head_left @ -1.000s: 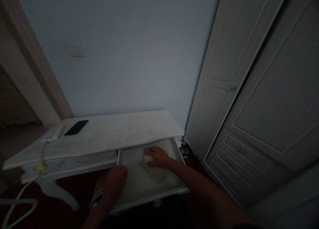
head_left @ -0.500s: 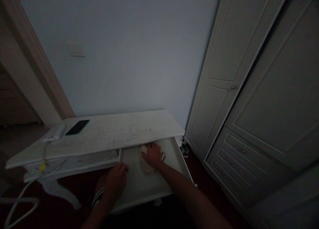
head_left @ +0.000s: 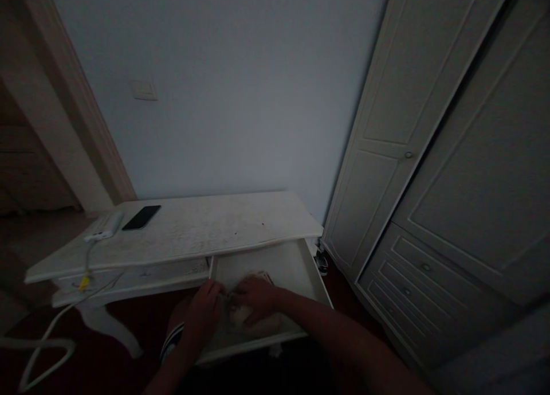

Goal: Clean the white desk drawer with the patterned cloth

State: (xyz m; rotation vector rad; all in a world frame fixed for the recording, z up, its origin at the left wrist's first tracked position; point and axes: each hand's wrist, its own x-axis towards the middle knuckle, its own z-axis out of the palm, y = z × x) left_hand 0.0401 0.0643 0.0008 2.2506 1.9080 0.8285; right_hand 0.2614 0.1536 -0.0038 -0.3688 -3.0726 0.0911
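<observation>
- Right hand [head_left: 256, 298] spreads over a beige cloth [head_left: 266, 327]; left hand [head_left: 207, 308] touches the left side of the drawer [head_left: 296, 263]; I can't tell whether either grips.
- Cloth lies bunched, near left inside; I can't make out its long axis.

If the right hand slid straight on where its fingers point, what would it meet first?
Probably the left hand, or the drawer's left side wall beside it. The right hand lies on the cloth, fingers aimed that way; the dim view leaves depth unclear.
</observation>
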